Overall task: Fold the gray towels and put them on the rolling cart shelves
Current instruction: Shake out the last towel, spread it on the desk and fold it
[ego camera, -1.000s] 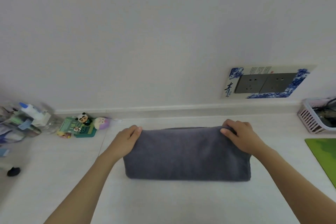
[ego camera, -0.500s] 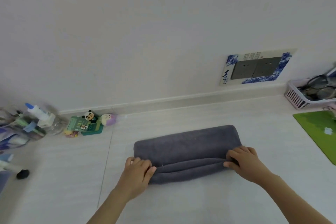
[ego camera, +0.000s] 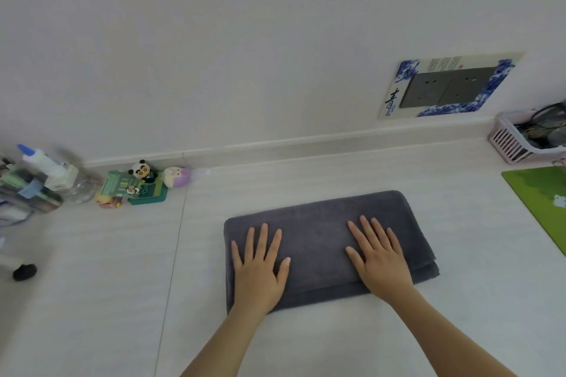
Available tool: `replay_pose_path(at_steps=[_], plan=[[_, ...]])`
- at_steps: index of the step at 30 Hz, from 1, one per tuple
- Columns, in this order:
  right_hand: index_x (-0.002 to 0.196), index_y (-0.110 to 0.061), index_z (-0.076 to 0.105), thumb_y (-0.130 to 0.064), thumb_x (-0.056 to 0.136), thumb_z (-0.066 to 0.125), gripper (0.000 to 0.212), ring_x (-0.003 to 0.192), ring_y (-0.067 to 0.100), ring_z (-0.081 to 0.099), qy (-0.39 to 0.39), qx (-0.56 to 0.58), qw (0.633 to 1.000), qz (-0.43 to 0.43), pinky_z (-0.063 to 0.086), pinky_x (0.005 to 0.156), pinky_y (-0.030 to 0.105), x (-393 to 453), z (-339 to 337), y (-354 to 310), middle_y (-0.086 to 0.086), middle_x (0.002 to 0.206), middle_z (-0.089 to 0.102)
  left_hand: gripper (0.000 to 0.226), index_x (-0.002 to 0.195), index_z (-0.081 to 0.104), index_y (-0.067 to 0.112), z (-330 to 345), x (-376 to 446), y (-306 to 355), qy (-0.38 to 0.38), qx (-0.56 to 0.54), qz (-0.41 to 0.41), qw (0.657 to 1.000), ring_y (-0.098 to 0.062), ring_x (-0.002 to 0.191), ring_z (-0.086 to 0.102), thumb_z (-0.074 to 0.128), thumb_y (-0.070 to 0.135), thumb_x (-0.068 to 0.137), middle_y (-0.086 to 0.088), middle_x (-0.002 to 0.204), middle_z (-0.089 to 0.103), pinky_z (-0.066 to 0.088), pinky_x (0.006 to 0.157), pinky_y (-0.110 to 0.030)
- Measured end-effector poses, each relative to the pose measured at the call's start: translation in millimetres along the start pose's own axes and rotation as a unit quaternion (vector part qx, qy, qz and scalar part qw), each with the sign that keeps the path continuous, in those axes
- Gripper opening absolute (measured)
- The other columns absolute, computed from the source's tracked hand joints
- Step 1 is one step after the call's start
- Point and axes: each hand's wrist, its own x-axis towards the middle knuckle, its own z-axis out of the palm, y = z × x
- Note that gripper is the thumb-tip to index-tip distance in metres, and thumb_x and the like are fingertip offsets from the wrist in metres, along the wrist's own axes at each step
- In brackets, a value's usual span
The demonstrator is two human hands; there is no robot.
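A gray towel [ego camera: 318, 232] lies folded into a rectangle on the white tabletop [ego camera: 92, 300], its layered edges showing along the near side and at the right end. My left hand [ego camera: 260, 266] presses flat on its left part with straight, spread fingers. On the right part my right hand [ego camera: 379, 260] lies flat the same way. No rolling cart is in view.
Small toy figures [ego camera: 144, 184] and a cluster of bottles [ego camera: 39, 177] stand at the back left by the wall. A pink basket [ego camera: 520, 144] and a green mat [ego camera: 545, 199] sit at the right. A small black object [ego camera: 24, 272] lies far left.
My hands pulled the towel's far edge toward me, folding it over. They then let go of the edge and now press flat on top of the folded towel.
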Motion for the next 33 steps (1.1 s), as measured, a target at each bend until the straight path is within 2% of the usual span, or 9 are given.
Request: replay_pose_path(at_steps=[3,6,9,14,17,20,23,28,33], plan=[[0.147,-0.029,-0.010,-0.061,0.079,-0.021,0.075,0.145,0.017,-0.009,-0.001,0.008,0.997,0.071,-0.016,0.113,0.035,-2,-1,3,-0.005,0.154,-0.011,0.062,0.150,0.017,0.033,-2,-16,-17,0.012,-0.083,-0.147,0.986,-0.032,0.142,0.019,0.019,0.059,0.094,-0.011,0.158,0.015,0.017,0.113,-0.053],[0.151,-0.018,0.007,-0.047,0.098,0.011,0.060,0.146,0.015,0.000,0.008,0.165,0.983,0.081,-0.004,0.117,0.030,2,-14,-36,0.000,0.159,0.004,0.073,0.150,0.018,0.024,-17,-23,-17,0.070,-0.273,-0.245,0.928,-0.034,0.133,0.030,0.053,0.048,0.090,-0.018,0.149,0.027,0.033,0.106,-0.047],[0.149,-0.026,0.025,-0.031,0.101,0.033,0.048,0.137,-0.001,0.022,-0.002,0.497,0.865,0.072,0.016,0.113,0.019,-2,-33,-88,-0.016,0.150,0.026,0.083,0.144,0.026,0.009,-37,-17,-15,0.051,-0.460,-0.328,0.823,-0.033,0.120,0.049,0.073,0.034,0.080,-0.017,0.137,0.045,0.046,0.093,-0.040],[0.144,-0.035,0.032,-0.046,0.099,0.028,0.046,0.131,0.004,0.039,-0.023,0.682,0.713,0.159,0.025,0.112,0.026,10,-19,-114,-0.016,0.142,0.040,0.056,0.124,0.056,0.005,-80,-6,-23,-0.118,-0.633,-0.328,0.692,-0.023,0.095,0.064,0.076,0.030,0.078,-0.010,0.114,0.066,0.053,0.078,-0.032],[0.145,-0.030,0.030,-0.051,0.098,0.027,0.052,0.125,0.000,0.040,-0.032,0.715,0.678,0.167,0.025,0.112,0.026,16,-10,-112,-0.013,0.146,0.038,0.059,0.132,0.048,0.013,-102,2,-4,-0.108,-0.656,-0.222,0.713,-0.020,0.103,0.064,0.075,0.022,0.080,-0.004,0.119,0.064,0.055,0.084,-0.033],[0.145,-0.030,0.029,-0.055,0.095,0.028,0.055,0.127,0.000,0.040,-0.061,0.715,0.676,0.169,0.029,0.108,0.024,20,-9,-107,-0.011,0.148,0.035,0.070,0.136,0.032,0.019,-123,10,32,-0.117,-0.577,-0.170,0.790,-0.016,0.106,0.058,0.074,0.024,0.080,0.003,0.121,0.055,0.050,0.091,-0.033],[0.147,-0.014,0.024,-0.050,0.099,0.018,0.060,0.135,0.017,0.038,-0.085,0.770,0.606,0.180,0.034,0.106,0.026,25,-26,-84,0.005,0.149,0.035,0.078,0.143,0.019,0.020,-143,19,67,-0.127,-0.494,-0.128,0.850,-0.019,0.105,0.056,0.068,0.034,0.084,0.002,0.121,0.051,0.048,0.087,-0.031],[0.131,-0.018,0.050,-0.044,0.100,0.022,0.049,0.122,0.024,0.050,0.124,0.578,0.761,0.266,0.036,0.101,0.037,9,-60,-15,0.003,0.127,0.058,0.090,0.148,0.001,0.016,-163,32,112,-0.134,-0.348,-0.076,0.925,-0.029,0.117,0.054,0.061,0.043,0.086,-0.008,0.139,0.047,0.046,0.093,-0.037],[0.137,-0.008,0.044,-0.055,0.098,0.013,0.068,0.131,0.026,0.042,-0.003,0.665,0.679,0.312,0.024,0.115,0.041,6,-61,49,0.009,0.136,0.053,0.090,0.149,-0.005,0.010,-157,52,182,-0.135,-0.347,-0.037,0.927,-0.021,0.093,0.059,0.057,0.038,0.090,-0.003,0.110,0.057,0.046,0.075,-0.030]])
